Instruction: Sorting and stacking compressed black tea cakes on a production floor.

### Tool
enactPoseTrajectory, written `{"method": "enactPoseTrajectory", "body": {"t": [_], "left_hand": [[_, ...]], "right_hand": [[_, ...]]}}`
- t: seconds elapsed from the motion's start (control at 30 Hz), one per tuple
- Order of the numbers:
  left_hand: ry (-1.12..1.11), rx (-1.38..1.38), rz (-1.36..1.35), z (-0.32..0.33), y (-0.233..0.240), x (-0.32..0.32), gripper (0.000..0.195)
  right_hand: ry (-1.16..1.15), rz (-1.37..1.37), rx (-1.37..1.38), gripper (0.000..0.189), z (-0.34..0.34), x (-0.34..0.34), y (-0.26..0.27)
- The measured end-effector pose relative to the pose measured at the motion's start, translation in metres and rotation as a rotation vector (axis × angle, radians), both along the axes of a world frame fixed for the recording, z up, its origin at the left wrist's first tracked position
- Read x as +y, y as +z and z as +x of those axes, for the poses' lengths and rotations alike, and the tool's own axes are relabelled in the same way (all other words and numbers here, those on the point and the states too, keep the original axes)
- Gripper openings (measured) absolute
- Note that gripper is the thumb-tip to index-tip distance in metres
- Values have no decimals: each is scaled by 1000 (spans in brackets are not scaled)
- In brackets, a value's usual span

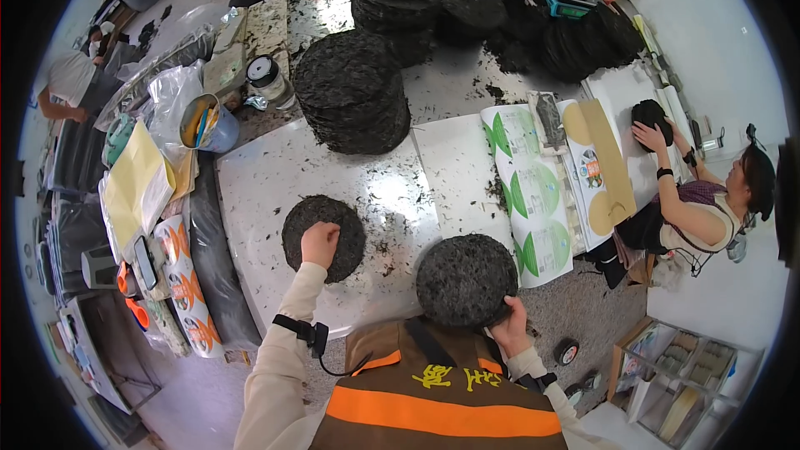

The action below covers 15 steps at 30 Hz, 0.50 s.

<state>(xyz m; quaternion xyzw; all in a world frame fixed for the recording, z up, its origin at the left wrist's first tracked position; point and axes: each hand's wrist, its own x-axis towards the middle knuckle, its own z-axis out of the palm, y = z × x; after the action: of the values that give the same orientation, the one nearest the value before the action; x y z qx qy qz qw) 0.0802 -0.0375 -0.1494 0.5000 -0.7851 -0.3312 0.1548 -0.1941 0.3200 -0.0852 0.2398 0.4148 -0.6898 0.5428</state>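
My left hand (319, 245) rests over a round cake of dark dried seaweed (349, 253) that lies flat on the white tabletop (262, 200). Its fingers are curled together at the middle of the cake; whether they pinch a bit of it cannot be seen. In my right hand (512, 328) is a second round seaweed cake (465, 278), gripped by its lower right edge and tilted at the table's near edge. Beyond both hands stands a tall stack of such cakes (350, 94). Dark seaweed crumbs are scattered over the tabletop.
Printed label sheets (531, 200) lie to the right, near a co-worker (694, 212) handling another dark cake. At left are a bucket (209, 125), a lidded jar (269, 81), yellow paper (137, 181), a phone (145, 262) and orange-handled scissors (137, 312). A blue scale (562, 0) stands far back.
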Motion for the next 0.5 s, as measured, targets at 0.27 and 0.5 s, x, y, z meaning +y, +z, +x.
{"method": "enactPoseTrajectory", "body": {"t": [0.27, 0.5], "left_hand": [[-165, -286, -342, -1, -30, 6, 14], [283, 330, 348, 9, -23, -10, 3]], "right_hand": [[-40, -37, -44, 51, -5, -2, 4], [-79, -96, -64, 51, -15, 6, -1]]}}
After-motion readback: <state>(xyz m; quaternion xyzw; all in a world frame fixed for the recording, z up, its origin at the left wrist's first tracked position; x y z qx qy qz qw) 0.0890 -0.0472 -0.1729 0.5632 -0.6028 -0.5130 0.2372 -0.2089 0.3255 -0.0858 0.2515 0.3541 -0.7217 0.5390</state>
